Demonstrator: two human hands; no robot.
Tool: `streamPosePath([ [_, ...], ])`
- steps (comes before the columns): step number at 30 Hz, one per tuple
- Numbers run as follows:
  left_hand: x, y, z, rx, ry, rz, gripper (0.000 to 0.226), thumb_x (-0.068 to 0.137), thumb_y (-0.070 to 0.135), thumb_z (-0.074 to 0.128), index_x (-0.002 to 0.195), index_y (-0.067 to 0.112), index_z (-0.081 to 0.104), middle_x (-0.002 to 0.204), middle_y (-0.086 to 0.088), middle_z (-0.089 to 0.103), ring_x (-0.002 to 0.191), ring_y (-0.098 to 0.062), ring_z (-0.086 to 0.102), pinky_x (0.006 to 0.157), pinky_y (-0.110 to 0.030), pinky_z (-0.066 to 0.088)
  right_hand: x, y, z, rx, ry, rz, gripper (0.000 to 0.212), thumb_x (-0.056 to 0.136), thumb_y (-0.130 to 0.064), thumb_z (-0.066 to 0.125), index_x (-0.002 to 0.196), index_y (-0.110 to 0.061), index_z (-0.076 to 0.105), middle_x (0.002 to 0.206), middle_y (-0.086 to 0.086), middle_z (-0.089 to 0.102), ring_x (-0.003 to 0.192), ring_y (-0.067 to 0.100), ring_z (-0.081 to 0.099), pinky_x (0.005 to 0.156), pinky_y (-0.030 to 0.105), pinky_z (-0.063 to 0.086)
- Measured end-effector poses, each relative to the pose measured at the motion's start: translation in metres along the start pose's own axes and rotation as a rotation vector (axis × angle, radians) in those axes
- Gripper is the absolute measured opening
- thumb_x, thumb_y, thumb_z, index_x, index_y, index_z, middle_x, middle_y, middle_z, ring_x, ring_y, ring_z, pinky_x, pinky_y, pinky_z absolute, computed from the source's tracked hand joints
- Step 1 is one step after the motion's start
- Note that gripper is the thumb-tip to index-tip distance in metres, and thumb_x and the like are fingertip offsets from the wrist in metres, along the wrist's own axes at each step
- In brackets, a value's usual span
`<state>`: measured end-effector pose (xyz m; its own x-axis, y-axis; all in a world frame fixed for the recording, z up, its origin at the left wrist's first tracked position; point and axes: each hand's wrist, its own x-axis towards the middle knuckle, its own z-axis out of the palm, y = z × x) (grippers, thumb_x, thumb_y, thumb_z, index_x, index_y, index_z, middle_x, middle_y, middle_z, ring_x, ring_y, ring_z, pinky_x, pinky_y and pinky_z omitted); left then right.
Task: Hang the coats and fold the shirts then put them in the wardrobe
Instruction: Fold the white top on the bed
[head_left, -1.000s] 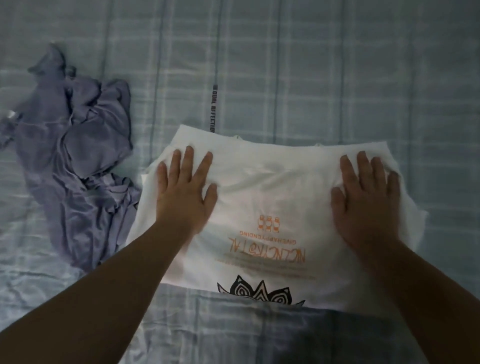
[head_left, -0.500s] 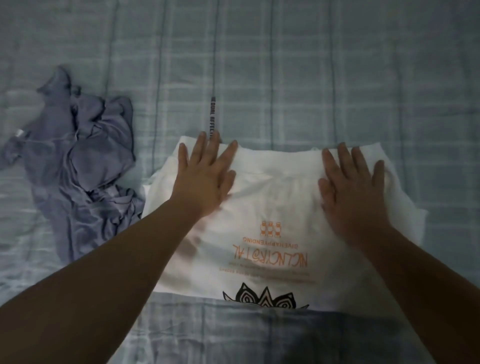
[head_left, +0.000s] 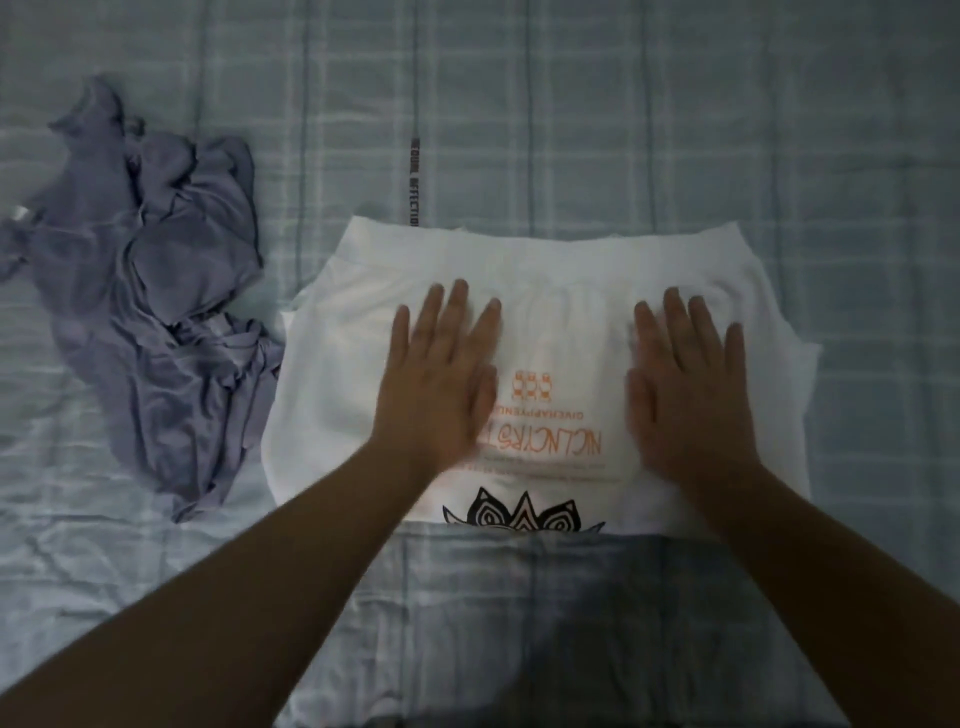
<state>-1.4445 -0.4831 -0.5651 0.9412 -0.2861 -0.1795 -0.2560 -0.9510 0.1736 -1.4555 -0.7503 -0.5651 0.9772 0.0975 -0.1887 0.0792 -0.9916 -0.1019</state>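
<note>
Both hands (head_left: 561, 374) seemingly flat on shirt (head_left: 566, 260)

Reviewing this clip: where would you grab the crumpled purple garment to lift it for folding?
Judging by its pose, pinch the purple garment at its far upper end, coming from above with the left hand: that end narrows to a bunched peak, and the rest trails toward the person.

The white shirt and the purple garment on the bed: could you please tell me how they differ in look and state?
The white shirt lies flat and partly folded, while the purple garment sits in a crumpled heap. The white shirt carries orange lettering and a black motif; the purple garment looks plain. Both hands, left and right, press flat on the white shirt; nothing touches the purple garment. Both rest on the checked bedsheet.
</note>
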Motion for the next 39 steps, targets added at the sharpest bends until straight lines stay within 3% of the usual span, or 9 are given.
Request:
streamPosePath([
  [11,-0.069,0.022,0.043,0.100,-0.100,-0.075,0.063,0.100,0.051,0.016,0.158,0.027,0.008,0.165,-0.011,0.005,0.152,-0.030,-0.003,0.119,-0.058,0.005,-0.101,0.044,0.033,-0.003,0.015,0.142,0.062,0.097,-0.036,0.034,0.154,-0.015,0.028,0.161,0.012,0.025,0.148,0.035,0.022,0.121,0.052,0.013],
  [14,-0.069,0.025,0.034,0.080,-0.103,-0.081,0.062,0.101,0.049,0.018,0.158,0.026,0.011,0.165,-0.012,0.006,0.152,-0.031,-0.002,0.120,-0.058,0.005,-0.100,0.048,0.026,0.243,0.163,0.179,0.057,0.096,-0.029,0.040,0.150,-0.012,0.037,0.159,0.016,0.030,0.146,0.035,0.026,0.120,0.049,0.018],
  [17,-0.062,0.043,0.024,0.006,-0.097,0.007,0.060,0.100,0.043,0.027,0.156,0.024,0.020,0.164,-0.014,0.013,0.151,-0.033,0.004,0.119,-0.058,0.010,-0.105,0.058,0.015,0.508,0.323,0.496,0.060,0.089,-0.030,0.046,0.144,-0.005,0.044,0.152,0.021,0.038,0.141,0.036,0.033,0.119,0.044,0.024],
  [20,-0.045,0.082,0.018,-0.051,-0.120,0.201,0.060,0.099,0.038,0.028,0.156,0.023,0.020,0.164,-0.012,0.012,0.152,-0.032,0.002,0.119,-0.055,0.015,-0.104,0.064,0.005,0.719,0.204,0.821,0.075,0.080,-0.038,0.051,0.143,0.001,0.043,0.140,0.025,0.049,0.129,0.039,0.045,0.112,0.048,0.034],
  [26,-0.008,0.136,0.022,-0.109,-0.107,0.244,0.064,0.096,0.036,0.033,0.156,0.023,0.018,0.164,-0.009,0.013,0.152,-0.028,0.001,0.121,-0.048,0.014,-0.081,0.074,-0.015,0.780,-0.090,0.934,0.058,0.087,-0.033,0.065,0.135,-0.006,0.047,0.127,0.021,0.059,0.117,0.039,0.056,0.096,0.041,0.043],
  [31,-0.004,0.116,0.013,-0.135,-0.088,0.223,0.067,0.092,0.033,0.034,0.155,0.018,0.020,0.163,-0.011,0.017,0.151,-0.031,0.002,0.121,-0.048,0.015,-0.075,0.057,-0.037,0.987,-0.137,0.838,0.065,0.068,-0.039,0.061,0.128,-0.012,0.058,0.120,0.015,0.065,0.108,0.033,0.062,0.094,0.042,0.047],
  [34,-0.011,0.079,-0.007,-0.197,-0.016,0.233,0.066,0.093,0.031,0.038,0.155,0.017,0.020,0.163,-0.012,0.017,0.152,-0.030,0.000,0.123,-0.046,0.012,-0.074,0.024,-0.067,1.168,-0.082,0.748,0.050,0.070,-0.029,0.060,0.120,-0.026,0.060,0.111,0.001,0.070,0.098,0.020,0.066,0.089,0.044,0.054],
  [37,-0.027,0.030,-0.035,-0.317,0.039,0.180,0.067,0.092,0.028,0.041,0.155,0.018,0.020,0.163,-0.011,0.016,0.152,-0.026,-0.002,0.123,-0.040,0.008,-0.064,-0.035,-0.098,1.164,-0.076,0.637,0.055,0.084,-0.021,0.060,0.137,-0.028,0.048,0.116,-0.001,0.067,0.100,0.017,0.065,0.084,0.041,0.055],
  [39,-0.038,-0.008,-0.053,-0.388,0.056,0.122,0.068,0.091,0.027,0.041,0.154,0.020,0.020,0.163,-0.010,0.016,0.152,-0.025,-0.002,0.122,-0.039,0.008,-0.052,-0.085,-0.113,1.100,-0.083,0.563,0.070,0.082,-0.024,0.058,0.146,-0.040,0.035,0.131,-0.004,0.059,0.113,0.019,0.059,0.095,0.042,0.049],
])
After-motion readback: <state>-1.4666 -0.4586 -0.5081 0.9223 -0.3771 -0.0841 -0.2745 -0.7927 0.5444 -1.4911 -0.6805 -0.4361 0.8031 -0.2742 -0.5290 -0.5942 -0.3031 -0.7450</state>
